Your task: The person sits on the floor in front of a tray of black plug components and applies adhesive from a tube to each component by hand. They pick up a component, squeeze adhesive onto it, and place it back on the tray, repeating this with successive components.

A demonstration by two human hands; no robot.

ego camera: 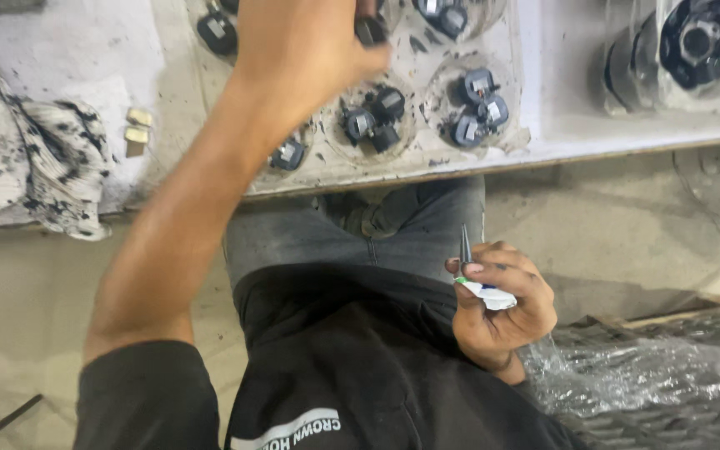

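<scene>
- Your left hand point(306, 46) is stretched out over the white workbench point(543, 125), fingers curled down around a small dark round part point(370, 32) at the top of the view; the hand is blurred, so you cannot tell how firmly it grips.
- That dark part sits above the white moulded tray with round pockets point(427, 154), which lies on the bench just in front of your knees.
- The pockets hold clusters of small black cylindrical parts with silver metal faces point(478, 107); one cluster point(374, 117) lies just right of your left wrist, and a single piece point(287, 155) shows beside your forearm.
- Your right hand point(502, 310) is drawn back near your lap, fingers closed around a slim dark pointed metal tool point(465, 247) that stands upright, tip up.
- The same hand also clasps a small white object with a green tip point(487, 293), pinched between thumb and fingers.
- To the far left lies a crumpled white rag smeared with black grease point(35, 167), with two small brass-coloured blocks point(137, 129) just beside it.
- At the top right sits a larger black round metal assembly point(697, 42) in clear wrapping.
- By your right elbow, crinkled clear plastic sheeting point(635, 371) covers a dark ribbed surface.
- Your grey trousers point(360, 233) and black shirt point(352, 367) fill the middle.
</scene>
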